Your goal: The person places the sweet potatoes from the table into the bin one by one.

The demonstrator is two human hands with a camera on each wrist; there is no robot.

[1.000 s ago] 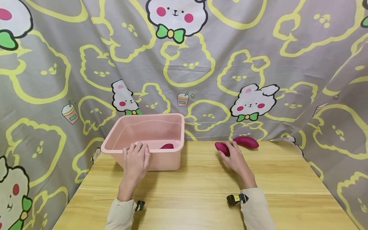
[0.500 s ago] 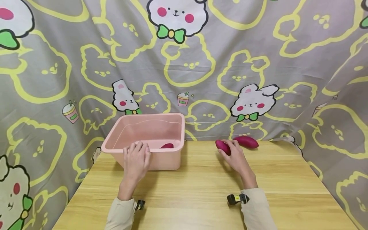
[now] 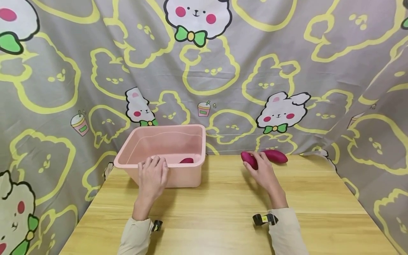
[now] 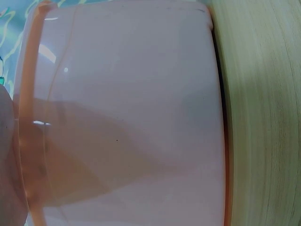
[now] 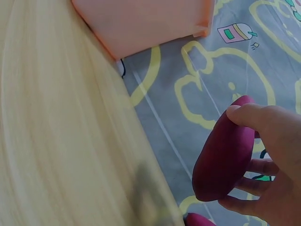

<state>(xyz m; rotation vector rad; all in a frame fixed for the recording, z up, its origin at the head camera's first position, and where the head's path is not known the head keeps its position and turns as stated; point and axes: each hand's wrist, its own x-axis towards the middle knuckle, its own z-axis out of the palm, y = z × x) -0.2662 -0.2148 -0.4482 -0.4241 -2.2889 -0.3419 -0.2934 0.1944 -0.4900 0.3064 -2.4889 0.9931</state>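
Observation:
My left hand grips the front rim of a pink plastic bin, its fingers curled over the edge. In the left wrist view the bin's outer wall fills most of the picture. A purple sweet potato lies inside the bin, partly hidden by the rim. My right hand holds another purple sweet potato between thumb and fingers, near the table's back edge. Just behind that hand, a third sweet potato rests on the table, partly covered by the fingers.
The wooden table ends at a grey cartoon-print curtain that hangs behind and along both sides. The bin stands at the table's back left, close to the curtain. Each wrist wears a small black camera.
My right hand has raised its sweet potato slightly, and the grasp has closed further around it. My left hand stays on the bin's rim, and the bin has not moved.

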